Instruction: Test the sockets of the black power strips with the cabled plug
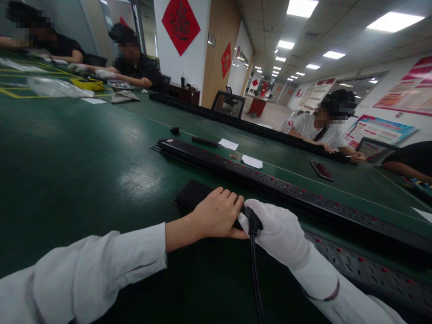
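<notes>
My bare left hand (pixel 218 215) is closed over a black rectangular block (pixel 193 194), whose far end shows beyond the knuckles. Beside it, my right hand (pixel 278 225), in a white dotted glove, grips a black plug (pixel 254 219) between thumb and fingers. The plug's black cord (pixel 255 274) hangs down toward the bottom of the view. Both hands meet at the plug; whether it sits in the block is hidden. Under my right forearm runs a power strip (pixel 351 256) with red dots. Whether the block is its end cannot be made out.
Another long black power strip (pixel 270 180) lies just beyond my hands on the green table (pixel 84 171). Past it are paper slips (pixel 252 161), a phone (pixel 322 171) and a small black piece (pixel 174 130). A co-worker (pixel 332 121) handles a long black bar; others sit at left.
</notes>
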`<state>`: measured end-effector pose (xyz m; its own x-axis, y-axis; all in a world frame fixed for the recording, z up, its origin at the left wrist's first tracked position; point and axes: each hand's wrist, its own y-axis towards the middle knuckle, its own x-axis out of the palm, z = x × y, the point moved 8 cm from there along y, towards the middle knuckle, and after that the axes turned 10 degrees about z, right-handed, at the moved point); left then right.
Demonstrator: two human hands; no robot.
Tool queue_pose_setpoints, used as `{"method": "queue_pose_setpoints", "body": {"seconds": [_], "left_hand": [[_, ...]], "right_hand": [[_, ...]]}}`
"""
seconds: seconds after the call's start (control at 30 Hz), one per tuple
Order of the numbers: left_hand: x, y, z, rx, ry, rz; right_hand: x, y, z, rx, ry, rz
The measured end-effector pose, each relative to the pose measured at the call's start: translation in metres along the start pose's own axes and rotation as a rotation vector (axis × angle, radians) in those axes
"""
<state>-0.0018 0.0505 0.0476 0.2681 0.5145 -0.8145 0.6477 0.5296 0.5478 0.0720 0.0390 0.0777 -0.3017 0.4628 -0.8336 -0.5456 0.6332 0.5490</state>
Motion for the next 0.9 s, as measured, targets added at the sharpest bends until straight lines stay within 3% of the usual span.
{"method": "queue_pose_setpoints", "body": {"seconds": [0.4, 0.9], "left_hand": [[0.0009, 0.0003, -0.0009, -0.007, -0.013, -0.004], [-0.0023, 0.0017, -0.0021, -0.012, -0.057, -0.020]], "right_hand": [[0.0066, -0.0026, 0.0026, 0.021, -0.001, -0.034], [-0.0011, 0.0006, -0.0006, -0.005, -0.005, 0.043]]}}
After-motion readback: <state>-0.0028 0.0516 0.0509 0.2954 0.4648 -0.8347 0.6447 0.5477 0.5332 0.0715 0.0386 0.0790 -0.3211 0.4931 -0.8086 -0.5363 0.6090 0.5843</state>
